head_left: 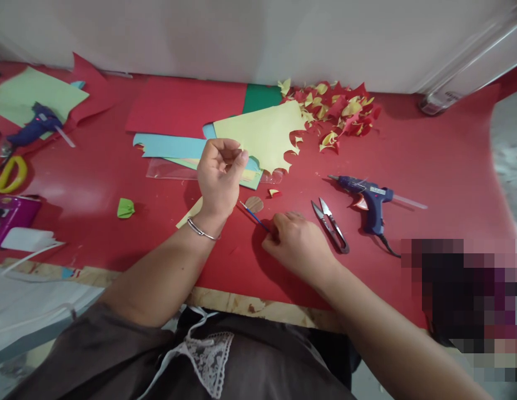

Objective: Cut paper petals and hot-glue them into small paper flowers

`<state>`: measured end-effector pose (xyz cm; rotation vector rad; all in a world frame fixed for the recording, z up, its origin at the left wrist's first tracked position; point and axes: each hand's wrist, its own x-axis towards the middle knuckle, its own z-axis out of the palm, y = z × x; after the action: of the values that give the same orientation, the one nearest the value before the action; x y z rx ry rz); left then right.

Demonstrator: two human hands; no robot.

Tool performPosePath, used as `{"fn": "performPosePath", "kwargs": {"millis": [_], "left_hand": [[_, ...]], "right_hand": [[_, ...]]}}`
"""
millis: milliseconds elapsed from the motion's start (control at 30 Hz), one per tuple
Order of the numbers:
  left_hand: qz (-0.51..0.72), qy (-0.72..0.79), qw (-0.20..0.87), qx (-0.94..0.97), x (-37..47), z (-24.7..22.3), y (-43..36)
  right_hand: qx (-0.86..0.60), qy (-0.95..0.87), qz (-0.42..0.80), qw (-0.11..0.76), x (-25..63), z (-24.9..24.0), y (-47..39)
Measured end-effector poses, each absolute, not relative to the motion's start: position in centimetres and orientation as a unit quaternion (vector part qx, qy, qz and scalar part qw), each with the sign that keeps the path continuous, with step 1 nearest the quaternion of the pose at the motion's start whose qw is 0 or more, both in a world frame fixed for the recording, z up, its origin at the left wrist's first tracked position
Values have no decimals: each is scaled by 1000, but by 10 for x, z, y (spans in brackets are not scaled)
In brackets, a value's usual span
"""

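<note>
My left hand [219, 180] is raised over the middle of the red table, thumb and fingertips pinched together. Whatever may be between them is too small to make out. A metal bangle [202, 230] circles that wrist. Resting low on the table, my right hand [298, 241] is closed around a thin blue stick [255, 215] with a pale tip, which points up and left. Beside the tip lies a round wooden disc [254, 204]. A small red and yellow curled paper piece [274, 193] sits just beyond. Thread snips [331, 225] lie right of my right hand, blades apart.
A blue glue gun [364, 194] lies at the right, another glue gun [37, 125] at the left. Cut yellow paper [269, 133], red sheets [170, 105] and a heap of red and yellow paper pieces [342, 108] line the back. A green paper piece [125, 208] lies left.
</note>
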<state>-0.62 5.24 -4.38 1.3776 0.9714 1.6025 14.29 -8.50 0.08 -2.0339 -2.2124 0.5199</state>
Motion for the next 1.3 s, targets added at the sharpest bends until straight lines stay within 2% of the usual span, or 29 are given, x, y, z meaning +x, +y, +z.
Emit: {"fn": "performPosePath", "kwargs": {"millis": [100,200,367,633,800,900,1133,1300], "left_hand": [[635,368,416,536,-4,-40,48],[614,320,487,532,1,-32,38],[554,260,593,524,11,-23,21],[568,262,574,529,13,-21,17],[544,292,621,483,10,-21,16],[516,327,653,448,9,-19,16],[420,369,737,379,16,-12,3],[412,347,758,367,21,-15,-5]], "right_hand": [[-679,-671,240,176,156,3,-85],[-685,-617,275,273,165,5,-83],[-668,-578,348,314,162,2,-79],[-585,-503,509,383,159,-9,-78],[-534,-531,540,376,166,-8,-76],[-515,-497,542,441,174,-6,-75],[-475,-322,477,665,183,-2,-68],[-483,-277,463,690,186,-4,-63]]}}
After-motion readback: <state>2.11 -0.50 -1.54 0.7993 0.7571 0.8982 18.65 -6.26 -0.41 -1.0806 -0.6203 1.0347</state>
